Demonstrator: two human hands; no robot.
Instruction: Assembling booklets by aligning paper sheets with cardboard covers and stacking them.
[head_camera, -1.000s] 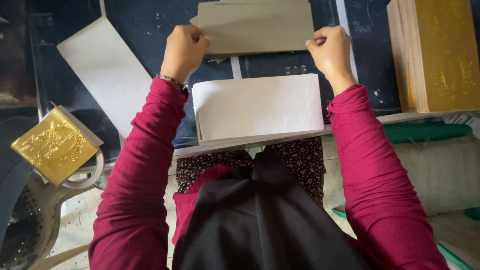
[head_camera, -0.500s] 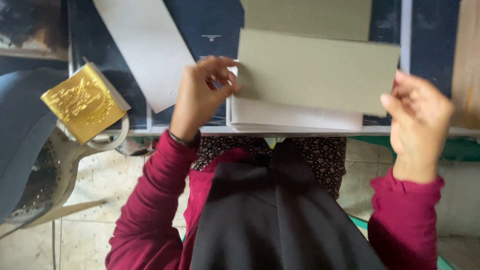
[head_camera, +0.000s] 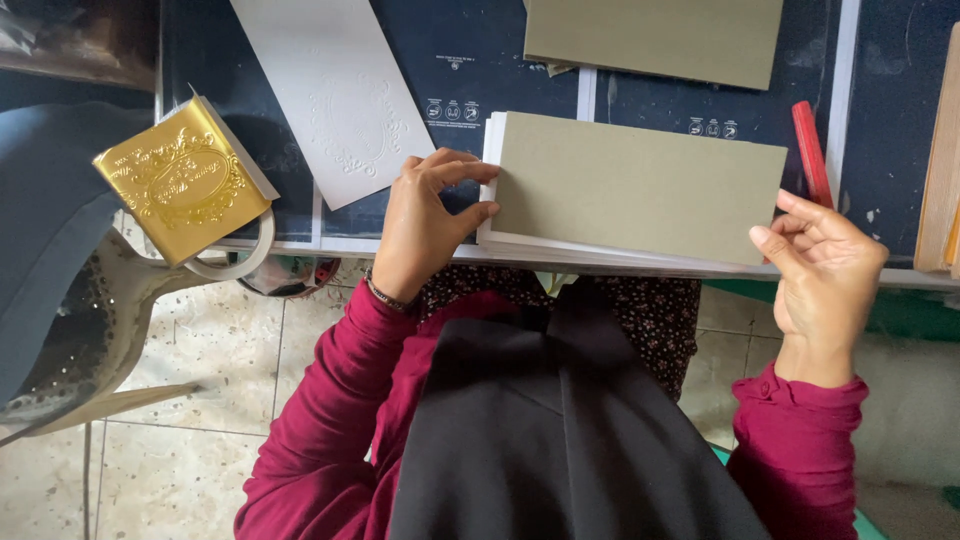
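An olive-green card (head_camera: 640, 185) lies on top of a stack of white sheets (head_camera: 560, 252) at the near edge of the dark cutting mat (head_camera: 480, 70). My left hand (head_camera: 425, 225) pinches the left end of the card and stack with thumb and fingers. Off the card's right end, my right hand (head_camera: 825, 270) hangs with its fingers apart, the fingertips close to the corner, holding nothing. A second olive-green card (head_camera: 655, 35) lies farther back on the mat.
A white embossed sheet (head_camera: 340, 90) lies at an angle on the mat's left. A gold embossed block (head_camera: 185, 180) sits on a tape roll (head_camera: 245, 255) at the left table edge. A red tool (head_camera: 812, 150) lies right of the card; a tan stack (head_camera: 940, 170) stands far right.
The olive-green card has come down from the far stack onto the white sheets. My left hand now grips its left end; my right hand has let go and opened.
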